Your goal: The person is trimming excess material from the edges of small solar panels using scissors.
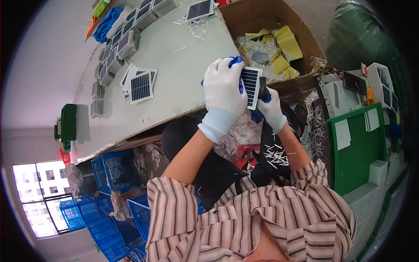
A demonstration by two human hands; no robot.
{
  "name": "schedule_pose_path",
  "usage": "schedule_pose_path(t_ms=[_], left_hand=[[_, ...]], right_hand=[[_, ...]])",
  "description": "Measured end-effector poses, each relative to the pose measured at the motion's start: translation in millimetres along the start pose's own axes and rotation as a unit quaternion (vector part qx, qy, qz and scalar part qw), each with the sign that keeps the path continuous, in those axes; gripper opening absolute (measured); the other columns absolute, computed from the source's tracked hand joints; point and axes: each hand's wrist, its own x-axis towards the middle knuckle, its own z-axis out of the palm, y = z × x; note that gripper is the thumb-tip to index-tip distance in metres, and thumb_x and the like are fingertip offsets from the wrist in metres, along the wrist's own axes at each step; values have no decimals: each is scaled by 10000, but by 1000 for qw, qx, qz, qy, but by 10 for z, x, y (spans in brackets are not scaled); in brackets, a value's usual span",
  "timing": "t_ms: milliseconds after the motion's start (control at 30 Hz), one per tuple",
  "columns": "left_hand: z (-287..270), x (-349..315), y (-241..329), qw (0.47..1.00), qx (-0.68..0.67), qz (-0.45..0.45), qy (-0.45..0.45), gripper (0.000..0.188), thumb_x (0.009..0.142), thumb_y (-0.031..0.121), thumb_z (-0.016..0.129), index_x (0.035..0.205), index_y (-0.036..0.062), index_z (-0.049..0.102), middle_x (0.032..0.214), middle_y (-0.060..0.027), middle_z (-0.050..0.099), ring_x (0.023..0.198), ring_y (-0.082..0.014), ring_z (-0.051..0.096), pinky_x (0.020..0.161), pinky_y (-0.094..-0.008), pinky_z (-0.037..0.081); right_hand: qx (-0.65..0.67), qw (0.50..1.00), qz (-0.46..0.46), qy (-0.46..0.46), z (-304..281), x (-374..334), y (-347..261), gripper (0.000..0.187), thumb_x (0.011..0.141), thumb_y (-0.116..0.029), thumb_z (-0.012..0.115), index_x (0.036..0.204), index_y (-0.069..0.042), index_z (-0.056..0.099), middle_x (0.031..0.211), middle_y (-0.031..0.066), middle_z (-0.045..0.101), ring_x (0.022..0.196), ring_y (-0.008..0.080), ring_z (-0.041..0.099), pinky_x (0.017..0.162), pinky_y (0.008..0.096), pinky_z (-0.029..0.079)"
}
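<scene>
In a white knit glove with blue on its palm side, my left hand [224, 89] is closed round a small solar panel [251, 85] with dark cells and a white border. The panel is tilted up over my lap, just off the table's edge. My right hand [273, 112], gloved the same way, is closed on a dark, flat-sided tool [263, 89] held against the panel's right edge. The tool's kind cannot be made out, and part of it is inside my fingers. Thin white strips [276, 156] lie on my dark lap.
On the pale table [174, 65] lie loose solar panels [142, 86], with rows of stacked panels [114, 61] behind. A cardboard box [307, 22] beyond my hands holds yellow paper and white shreds. A green sack [355, 37] and green tray [360, 153] are at right, blue crates [104, 231] lower left.
</scene>
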Motion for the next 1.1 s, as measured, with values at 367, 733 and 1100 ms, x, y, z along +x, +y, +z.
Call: schedule_pose_path(t_ms=[367, 733, 1100], left_hand=[[63, 18, 81, 997, -7, -64, 45, 292, 734, 23, 594, 1019, 77, 625, 1020, -115, 590, 991, -324, 536, 848, -423, 432], [62, 66, 191, 996, 46, -69, 22, 350, 715, 106, 643, 1065, 101, 631, 1034, -116, 582, 1016, -322, 523, 860, -434, 423], [-118, 34, -52, 996, 45, -43, -56, 470, 679, 168, 738, 1095, 31, 567, 1105, -140, 529, 1075, -328, 482, 960, -417, 371]], right_hand=[[-126, 980, -78, -130, 380, -607, -32, 192, 742, -53, 657, 926, -2, 633, 809, 61, 658, 747, 100, 614, 658, 245, 495], [259, 945, -72, 185, 375, 441, 658, 290, 850, -63, 607, 1088, -23, 447, 975, 75, 618, 827, 146, 625, 761, 285, 517], [-30, 999, -32, -6, -37, 7, 112, 241, 794, -100, 688, 995, 20, 631, 838, 29, 677, 746, 50, 595, 692, 205, 479]])
